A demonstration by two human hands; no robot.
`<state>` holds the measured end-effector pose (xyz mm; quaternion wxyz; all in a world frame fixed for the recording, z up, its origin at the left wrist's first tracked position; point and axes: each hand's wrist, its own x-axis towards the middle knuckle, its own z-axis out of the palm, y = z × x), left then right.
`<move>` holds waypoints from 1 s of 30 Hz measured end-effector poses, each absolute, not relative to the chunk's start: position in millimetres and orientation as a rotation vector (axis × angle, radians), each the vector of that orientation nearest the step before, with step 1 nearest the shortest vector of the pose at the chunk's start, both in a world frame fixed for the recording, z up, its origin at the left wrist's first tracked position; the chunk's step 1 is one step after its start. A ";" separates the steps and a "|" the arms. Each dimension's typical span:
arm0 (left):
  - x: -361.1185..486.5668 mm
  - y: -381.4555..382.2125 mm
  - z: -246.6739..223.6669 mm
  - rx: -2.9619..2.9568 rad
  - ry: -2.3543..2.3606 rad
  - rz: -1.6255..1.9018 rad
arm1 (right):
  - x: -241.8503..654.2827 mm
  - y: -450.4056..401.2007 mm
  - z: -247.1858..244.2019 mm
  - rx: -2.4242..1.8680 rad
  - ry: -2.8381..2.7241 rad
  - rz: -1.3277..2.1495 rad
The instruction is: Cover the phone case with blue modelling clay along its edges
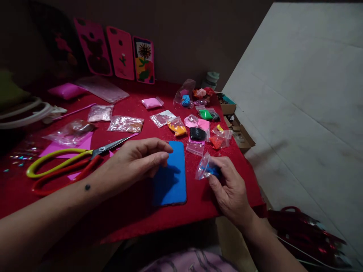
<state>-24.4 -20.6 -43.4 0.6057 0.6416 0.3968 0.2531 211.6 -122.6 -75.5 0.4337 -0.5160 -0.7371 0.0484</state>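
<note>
My right hand point(231, 187) grips a small clear zip bag point(202, 169) with blue clay point(212, 170) in it, just above the red cloth, thumb on the near side. My left hand point(138, 158) hovers over a flat blue rectangular panel point(172, 185) and casts a shadow on it. Its fingers are loosely bent, with a gap between thumb and forefinger, and nothing shows in them. Under my left forearm lie scissors point(100, 150) with one yellow and one red handle.
Several bagged clay lumps lie ahead, among them black point(197, 133), orange point(177, 128) and green point(205, 114). Decorated phone cases point(144, 60) lean on the wall. Cardboard boxes point(244, 136) stand past the right edge of the red-covered table point(136, 223).
</note>
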 end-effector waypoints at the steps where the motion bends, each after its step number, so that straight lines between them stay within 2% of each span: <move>1: -23.7 -24.2 -42.8 1.464 0.879 0.565 | 207.5 -123.8 -72.7 -1.265 -1.844 0.139; 12: -19.8 -46.1 -26.8 1.467 0.727 0.293 | 177.6 -133.3 -69.2 -1.164 -1.943 0.182; 22: -13.6 -56.5 -25.9 1.544 0.696 0.235 | 173.7 -149.1 -64.8 -1.248 -2.057 0.083; 30: -11.7 -74.1 -23.4 1.958 0.817 0.297 | 178.4 -160.8 -56.1 -1.275 -2.241 0.032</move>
